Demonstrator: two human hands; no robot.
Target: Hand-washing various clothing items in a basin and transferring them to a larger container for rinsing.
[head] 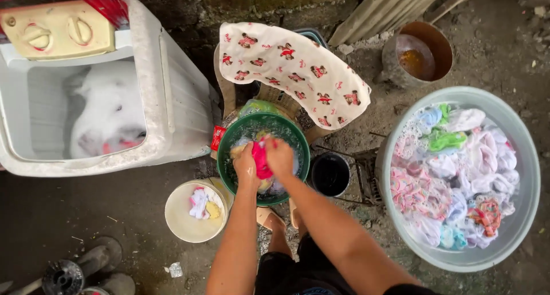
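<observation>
Two hands, left hand (246, 168) and right hand (279, 156), close tightly around a wet pink cloth garment (262, 159), scrubbing it over the round green plastic basin (229, 139) of suds; big grey laundry tub (530, 174) at three o'clock

Bare forearms, dark shorts, pale sandals (269, 217)

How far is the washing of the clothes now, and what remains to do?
Done, it seems: a few small clothes lie in the cream bucket, and a printed cloth hangs over the basket. In hand: the left hand and right hand rub a pink garment in the green basin. Left: the grey tub holds a large pile of soaking clothes.
</observation>
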